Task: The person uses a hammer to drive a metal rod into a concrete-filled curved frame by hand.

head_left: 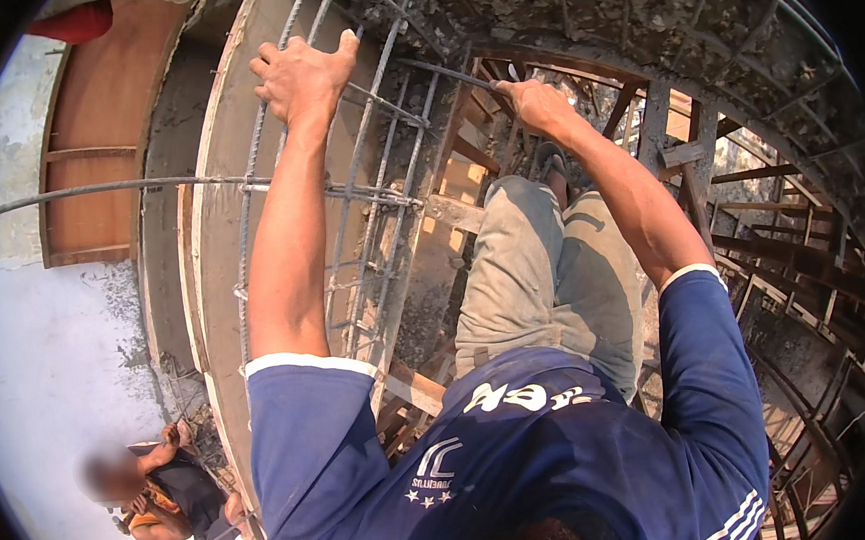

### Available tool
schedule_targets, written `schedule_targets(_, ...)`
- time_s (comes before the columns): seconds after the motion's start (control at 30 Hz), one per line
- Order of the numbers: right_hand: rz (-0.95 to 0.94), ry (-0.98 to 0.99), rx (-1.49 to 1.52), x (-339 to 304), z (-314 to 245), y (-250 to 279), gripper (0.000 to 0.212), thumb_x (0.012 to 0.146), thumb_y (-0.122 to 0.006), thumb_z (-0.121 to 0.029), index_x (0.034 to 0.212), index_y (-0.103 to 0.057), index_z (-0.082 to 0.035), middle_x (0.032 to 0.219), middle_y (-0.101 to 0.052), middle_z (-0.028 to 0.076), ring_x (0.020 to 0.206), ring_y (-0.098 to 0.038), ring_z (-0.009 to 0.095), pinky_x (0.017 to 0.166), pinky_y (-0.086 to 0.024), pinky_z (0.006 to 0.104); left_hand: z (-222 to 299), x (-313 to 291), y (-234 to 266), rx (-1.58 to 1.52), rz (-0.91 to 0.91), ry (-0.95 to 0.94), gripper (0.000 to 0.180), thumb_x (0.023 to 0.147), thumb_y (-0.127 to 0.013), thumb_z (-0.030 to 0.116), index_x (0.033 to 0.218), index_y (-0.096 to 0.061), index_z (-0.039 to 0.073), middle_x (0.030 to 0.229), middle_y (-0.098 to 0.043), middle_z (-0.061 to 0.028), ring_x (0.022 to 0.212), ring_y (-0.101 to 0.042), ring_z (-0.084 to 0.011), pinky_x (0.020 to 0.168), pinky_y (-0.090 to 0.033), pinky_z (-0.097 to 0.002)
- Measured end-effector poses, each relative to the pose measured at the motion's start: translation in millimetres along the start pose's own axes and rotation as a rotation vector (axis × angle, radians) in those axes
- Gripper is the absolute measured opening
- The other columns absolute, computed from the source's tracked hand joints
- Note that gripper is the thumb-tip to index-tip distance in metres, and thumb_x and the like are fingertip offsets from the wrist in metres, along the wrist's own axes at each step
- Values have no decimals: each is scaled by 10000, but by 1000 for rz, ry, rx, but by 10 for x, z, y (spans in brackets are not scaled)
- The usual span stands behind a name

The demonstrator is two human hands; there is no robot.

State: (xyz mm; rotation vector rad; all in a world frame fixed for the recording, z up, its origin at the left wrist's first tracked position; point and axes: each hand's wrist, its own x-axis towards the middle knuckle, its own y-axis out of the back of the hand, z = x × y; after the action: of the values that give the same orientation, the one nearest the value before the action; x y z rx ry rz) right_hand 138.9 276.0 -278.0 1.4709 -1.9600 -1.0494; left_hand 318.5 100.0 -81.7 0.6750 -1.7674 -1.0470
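My left hand (305,78) is at the upper left, its fingers curled over a long ribbed bar of the rebar cage (377,98) and its thumb sticking out. To its right, my right hand (539,106) grips the end of a thin steel rod (444,71) that runs leftward into the cage. The cage is made of several lengthwise bars with crosswise ties. It lies along a grey concrete surface (219,225). A long bar (96,187) crosses from the far left into the cage below my left hand. The undersides of both palms are hidden.
Wooden props and beams (788,255) fill the right side with gaps between them. Rough concrete with exposed bars (635,5) curves overhead in the picture. A brown wooden panel (92,128) stands against the pale wall (48,367). Another person (182,493) is at lower left.
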Motion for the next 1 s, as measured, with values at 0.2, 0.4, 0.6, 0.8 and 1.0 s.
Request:
schedule_targets(0.2, -281, 264, 166, 110, -46, -7, 477, 903, -526, -21, 1375, -548, -92, 1190, -655, 238, 1100, -640, 379, 926, -519, 465, -54, -17, -21, 20, -37, 7, 781, 785, -597, 680, 1183, -679, 14, 1279, -515, -220, 1246, -445, -393, 971, -439, -550)
schedule_targets(0.4, -85, 268, 0, 315, 198, 351, 376, 941, -556, -64, 1312, -618, -74, 1174, -671, 213, 1054, -656, 392, 880, -540, 456, -41, -9, -27, -22, -14, -15, 792, 787, -589, 678, 1187, -673, -1, 1287, -510, -227, 1251, -442, -397, 970, -439, -561)
schedule_targets(0.6, -48, 124, -129, 379, -137, 139, 442, 903, -432, -90, 1300, -625, -119, 1099, -689, 227, 1013, -669, 402, 874, -541, 482, -34, 15, -70, -32, 20, -24, 791, 779, -600, 677, 1173, -680, -5, 1292, -508, -232, 1268, -430, -394, 963, -444, -561)
schedule_targets(0.8, -198, 262, -323, 188, -625, 678, 372, 882, -495, -108, 1192, -700, -134, 1026, -722, 174, 965, -701, 340, 836, -567, 421, -103, -3, -91, -31, 16, -15, 779, 780, -601, 669, 1158, -685, -7, 1291, -519, -227, 1275, -428, -397, 964, -444, -561)
schedule_targets(1.0, -3, 51, -207, 399, -468, 378, 329, 998, -418, -196, 1121, -710, -108, 1003, -716, 197, 962, -692, 385, 860, -556, 450, -41, -14, -73, -55, 17, -31, 794, 777, -592, 675, 1181, -679, -4, 1310, -508, -245, 1281, -420, -406, 968, -438, -558)
